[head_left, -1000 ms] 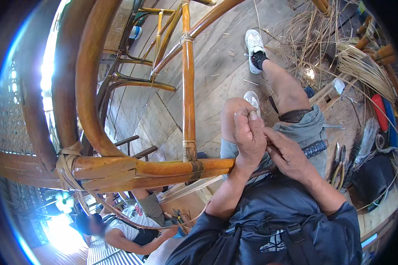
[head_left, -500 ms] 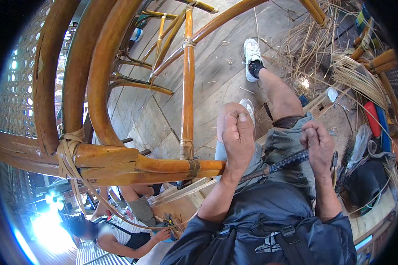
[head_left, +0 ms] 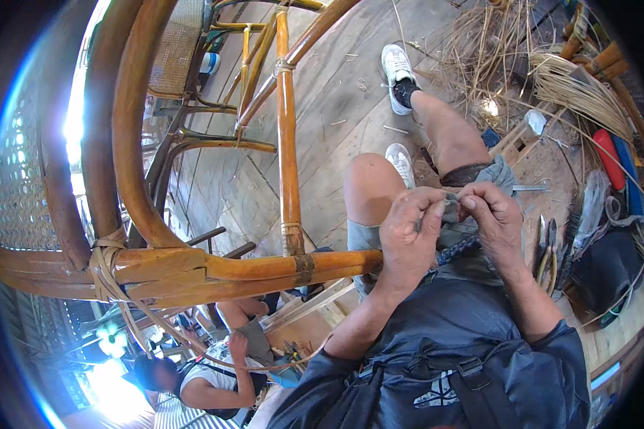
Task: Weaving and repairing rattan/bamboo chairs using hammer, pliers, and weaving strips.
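Both hands meet over the person's lap, right of the rattan chair frame [head_left: 193,264]. The left hand [head_left: 408,239] and the right hand [head_left: 494,218] have their fingertips pinched together on one thin strip of rattan cane [head_left: 449,196], a small pale sliver held between them just above the grey shorts [head_left: 472,236]; it is too small to tell more of its shape. The left wrist lies just beside the near end of the frame's horizontal rail.

The frame shows one upright pole [head_left: 288,143] joined to that rail, and two broad curved arms sweeping up on the left, bound with a cane wrapping [head_left: 104,268] at the near left joint. Two white sneakers show on the plank floor, one far [head_left: 395,68], one nearer [head_left: 402,163] by the knee. A pile of loose cane strands [head_left: 544,71] lies far right. A pair of pliers [head_left: 547,261] rests right of the right hand. Another person [head_left: 215,372] sits below the frame, near left.
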A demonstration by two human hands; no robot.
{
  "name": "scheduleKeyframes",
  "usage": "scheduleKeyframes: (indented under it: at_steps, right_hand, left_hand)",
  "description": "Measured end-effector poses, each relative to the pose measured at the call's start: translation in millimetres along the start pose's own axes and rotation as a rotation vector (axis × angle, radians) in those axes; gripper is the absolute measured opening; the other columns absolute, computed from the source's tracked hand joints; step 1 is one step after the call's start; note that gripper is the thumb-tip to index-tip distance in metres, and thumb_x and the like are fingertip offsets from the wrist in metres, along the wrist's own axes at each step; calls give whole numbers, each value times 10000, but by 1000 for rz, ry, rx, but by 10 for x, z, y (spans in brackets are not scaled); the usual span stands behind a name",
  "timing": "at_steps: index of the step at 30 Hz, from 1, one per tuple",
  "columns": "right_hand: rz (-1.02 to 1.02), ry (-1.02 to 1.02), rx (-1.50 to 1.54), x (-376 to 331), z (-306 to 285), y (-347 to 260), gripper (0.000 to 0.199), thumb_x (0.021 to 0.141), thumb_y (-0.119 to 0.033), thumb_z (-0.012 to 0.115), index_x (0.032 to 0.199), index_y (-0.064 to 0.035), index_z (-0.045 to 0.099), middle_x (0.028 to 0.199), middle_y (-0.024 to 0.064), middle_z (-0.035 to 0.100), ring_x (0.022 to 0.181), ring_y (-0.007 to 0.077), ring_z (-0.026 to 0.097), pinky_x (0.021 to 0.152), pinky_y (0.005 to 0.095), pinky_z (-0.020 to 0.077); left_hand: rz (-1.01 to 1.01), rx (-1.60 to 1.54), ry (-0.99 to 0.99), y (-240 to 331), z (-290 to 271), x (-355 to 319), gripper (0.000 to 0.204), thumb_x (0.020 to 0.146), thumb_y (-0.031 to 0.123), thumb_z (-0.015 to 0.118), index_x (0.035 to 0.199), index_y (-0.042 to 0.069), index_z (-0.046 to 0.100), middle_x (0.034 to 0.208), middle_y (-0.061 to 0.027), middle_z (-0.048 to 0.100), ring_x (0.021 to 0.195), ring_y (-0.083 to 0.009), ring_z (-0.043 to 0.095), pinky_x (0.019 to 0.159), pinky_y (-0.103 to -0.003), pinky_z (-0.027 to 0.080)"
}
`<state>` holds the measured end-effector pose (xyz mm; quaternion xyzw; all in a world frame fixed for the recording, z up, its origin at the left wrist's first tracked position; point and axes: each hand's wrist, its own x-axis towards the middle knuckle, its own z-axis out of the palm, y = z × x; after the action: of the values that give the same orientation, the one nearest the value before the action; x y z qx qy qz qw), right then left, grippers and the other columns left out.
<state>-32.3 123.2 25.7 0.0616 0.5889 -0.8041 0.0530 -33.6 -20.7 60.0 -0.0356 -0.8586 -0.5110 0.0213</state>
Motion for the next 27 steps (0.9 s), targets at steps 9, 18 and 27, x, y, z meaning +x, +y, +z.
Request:
scheduleKeyframes:
  at_steps: [9, 18, 27]
  right_hand:
    - [37, 3, 18, 54, 21, -21, 75, 864, -67, 588, 896, -1, 602, 771, -15, 569, 708, 47, 516, 626, 204, 431]
    - [-17, -123, 84, 51, 99, -40, 134, 905, -127, 557, 943, -1, 583, 751, -13, 558, 673, 51, 502, 610, 202, 427]
    - [89, -268, 256, 65, 39, -103, 182, 938, -186, 508, 926, -13, 564, 722, -23, 523, 628, 46, 454, 554, 199, 385]
  left_hand:
    - [-424, -868, 63, -75, 2, 89, 115, 880, 64, 586, 961, -18, 582, 833, -37, 605, 734, -111, 590, 676, -210, 454]
    - [-335, -919, 22, 71, 72, -30, 154, 868, 41, 601, 1001, -36, 593, 883, -41, 608, 806, -85, 554, 744, -208, 448]
    - [-153, -739, -146, 163, -106, 17, 190, 877, 20, 570, 1060, -8, 608, 979, -42, 564, 862, -118, 570, 771, -243, 467]
